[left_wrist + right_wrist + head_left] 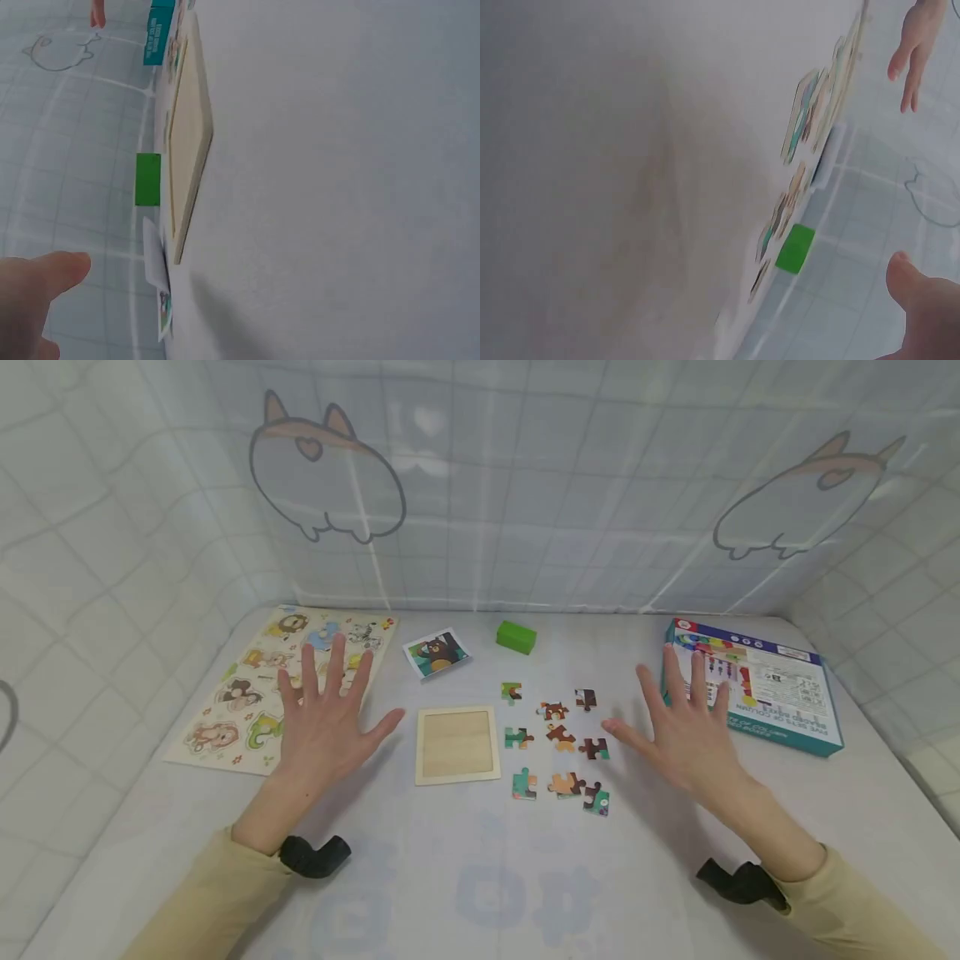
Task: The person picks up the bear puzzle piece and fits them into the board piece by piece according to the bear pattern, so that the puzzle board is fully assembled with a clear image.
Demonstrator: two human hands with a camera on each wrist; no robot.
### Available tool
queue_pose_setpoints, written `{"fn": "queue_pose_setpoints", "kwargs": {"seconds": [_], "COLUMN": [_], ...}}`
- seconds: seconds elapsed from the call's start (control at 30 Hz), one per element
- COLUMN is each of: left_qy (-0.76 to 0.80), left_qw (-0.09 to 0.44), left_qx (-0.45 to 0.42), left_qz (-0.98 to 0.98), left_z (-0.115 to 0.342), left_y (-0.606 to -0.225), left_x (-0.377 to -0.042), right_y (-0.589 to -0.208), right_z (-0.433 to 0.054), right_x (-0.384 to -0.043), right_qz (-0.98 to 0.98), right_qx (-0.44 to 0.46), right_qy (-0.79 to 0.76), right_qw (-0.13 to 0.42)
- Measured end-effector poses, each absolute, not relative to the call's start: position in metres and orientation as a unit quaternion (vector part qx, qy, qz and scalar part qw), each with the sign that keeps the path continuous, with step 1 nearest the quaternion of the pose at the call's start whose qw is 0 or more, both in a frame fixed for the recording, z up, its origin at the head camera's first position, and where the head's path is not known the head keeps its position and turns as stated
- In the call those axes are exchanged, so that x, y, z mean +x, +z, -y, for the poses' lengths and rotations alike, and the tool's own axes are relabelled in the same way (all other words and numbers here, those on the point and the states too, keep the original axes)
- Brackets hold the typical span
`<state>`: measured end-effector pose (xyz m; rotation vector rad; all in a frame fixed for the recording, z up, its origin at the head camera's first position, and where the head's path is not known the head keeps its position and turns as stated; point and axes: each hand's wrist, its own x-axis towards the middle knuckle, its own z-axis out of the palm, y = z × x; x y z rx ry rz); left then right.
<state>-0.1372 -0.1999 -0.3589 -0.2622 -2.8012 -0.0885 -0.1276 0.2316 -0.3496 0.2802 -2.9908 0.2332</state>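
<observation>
My left hand (324, 727) hovers with fingers spread, overlapping the animal puzzle board (247, 727) in the head view. To its right lies a square wooden puzzle frame (457, 743) with a bare recess, seen edge-on in the left wrist view. My right hand (690, 735) is likewise spread and holds nothing, between the loose pieces and a boxed set (780, 693). Several jigsaw pieces, among them a teal one (522, 784) and a brown one (595, 748), lie scattered between the hands. A few of them overlap one another.
A picture card (437, 653) showing a bear lies behind the wooden frame. A green block (516, 637) stands near the back of the table. Beyond it rises a patterned cloth wall (540, 527), with similar walls at both sides.
</observation>
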Motion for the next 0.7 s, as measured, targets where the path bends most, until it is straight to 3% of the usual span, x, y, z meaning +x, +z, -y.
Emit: {"fn": "queue_pose_setpoints", "kwargs": {"seconds": [0.47,0.7], "left_qy": [-0.125,-0.164], "left_qw": [-0.084,-0.123], "left_qx": [-0.166,-0.178], "left_qz": [0.975,0.962], "left_z": [0.169,0.163], "left_y": [-0.375,-0.38], "left_x": [-0.114,-0.111], "right_y": [-0.355,-0.363], "right_z": [-0.18,-0.149], "right_x": [-0.13,-0.138], "right_qz": [0.977,0.948], "right_qx": [0.138,0.182], "right_qy": [0.165,0.262], "right_qw": [-0.001,-0.01]}}
